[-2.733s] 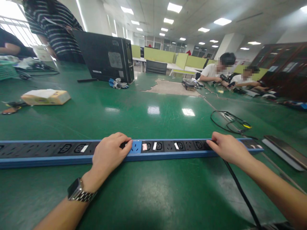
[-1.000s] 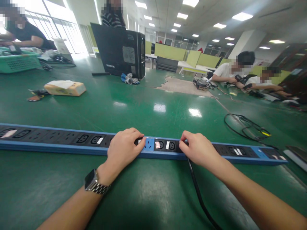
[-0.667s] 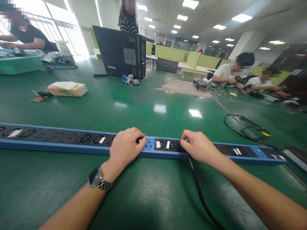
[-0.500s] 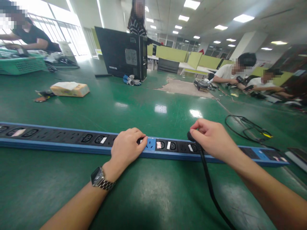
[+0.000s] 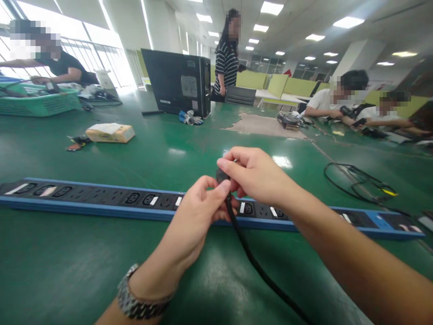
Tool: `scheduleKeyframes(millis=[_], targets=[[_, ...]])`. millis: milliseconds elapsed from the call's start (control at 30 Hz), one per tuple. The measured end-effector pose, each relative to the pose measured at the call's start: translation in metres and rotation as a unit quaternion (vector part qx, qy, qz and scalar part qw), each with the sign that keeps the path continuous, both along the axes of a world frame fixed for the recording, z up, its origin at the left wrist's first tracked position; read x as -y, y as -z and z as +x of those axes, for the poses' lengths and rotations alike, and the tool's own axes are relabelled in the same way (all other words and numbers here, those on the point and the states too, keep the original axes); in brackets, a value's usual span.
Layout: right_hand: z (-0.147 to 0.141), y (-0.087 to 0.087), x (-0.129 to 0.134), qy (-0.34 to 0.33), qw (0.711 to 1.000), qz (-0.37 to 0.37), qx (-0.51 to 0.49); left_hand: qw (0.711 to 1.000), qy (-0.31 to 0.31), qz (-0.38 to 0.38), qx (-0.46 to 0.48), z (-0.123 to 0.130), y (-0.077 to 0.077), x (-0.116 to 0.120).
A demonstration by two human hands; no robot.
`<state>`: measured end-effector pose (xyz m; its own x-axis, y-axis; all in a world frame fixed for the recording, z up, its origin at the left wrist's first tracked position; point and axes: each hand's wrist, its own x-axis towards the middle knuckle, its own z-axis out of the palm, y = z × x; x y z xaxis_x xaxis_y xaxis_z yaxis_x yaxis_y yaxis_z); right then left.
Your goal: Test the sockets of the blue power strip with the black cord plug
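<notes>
Both hands meet on a black power plug (image 5: 221,175) above the middle of a long blue-edged power strip (image 5: 98,195). My right hand (image 5: 253,174) pinches the plug's top end between thumb and fingers. Lower down, my left hand (image 5: 204,203) is closed around the plug where the cord leaves it. The thick black cord (image 5: 257,264) hangs from the plug and runs down to the right over the green table. Fingers hide the plug's pins. Black sockets, some with white stickers, line the strip on either side of my hands.
Behind the strip stand a tissue pack (image 5: 111,133), a black computer case (image 5: 177,83) and gloves (image 5: 190,118). A coiled black cable (image 5: 358,183) lies at right. A green basket (image 5: 40,103) is at far left. Several people are around the table.
My right hand has brought the plug leftward, up off the strip. My left hand has left the strip's surface and now grips the plug too. The view has shifted slightly.
</notes>
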<state>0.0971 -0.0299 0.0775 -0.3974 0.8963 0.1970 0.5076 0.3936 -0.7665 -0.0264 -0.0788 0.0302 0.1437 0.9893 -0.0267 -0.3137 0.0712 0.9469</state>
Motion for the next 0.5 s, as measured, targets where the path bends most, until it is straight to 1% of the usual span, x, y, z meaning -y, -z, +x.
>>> scheduleKeyframes(millis=[33,67,100,133,167,233,300,367,433,500], targets=[[0.0,0.007,0.001,-0.033,0.998,-0.048,-0.032,1.0,-0.015,-0.012,0.006,-0.004,0.006,-0.002],[0.002,0.014,0.003,-0.052,0.994,-0.078,-0.059,0.999,-0.034,-0.016,0.0,-0.008,0.013,-0.003],[0.006,0.021,0.005,-0.051,0.992,-0.086,-0.074,0.998,-0.055,-0.013,-0.016,-0.014,0.019,-0.004],[0.013,0.029,0.007,-0.032,0.994,-0.074,-0.074,0.996,-0.074,-0.009,-0.041,-0.021,0.023,-0.004],[0.022,0.037,0.009,0.005,0.997,-0.047,-0.06,0.993,-0.095,-0.005,-0.071,-0.03,0.026,-0.005],[0.046,0.054,0.011,0.081,0.997,-0.005,-0.004,0.983,-0.139,0.0,-0.122,-0.047,0.029,-0.004],[0.073,0.07,0.013,0.147,0.987,0.022,0.061,0.972,-0.169,0.005,-0.164,-0.062,0.028,-0.004],[0.097,0.087,0.015,0.197,0.971,0.044,0.126,0.957,-0.17,0.022,-0.234,-0.072,0.029,-0.006],[0.115,0.102,0.017,0.228,0.954,0.074,0.179,0.933,-0.134,0.046,-0.331,-0.074,0.031,-0.008],[0.124,0.116,0.02,0.241,0.94,0.109,0.215,0.904,-0.09,0.06,-0.413,-0.069,0.034,-0.011]])
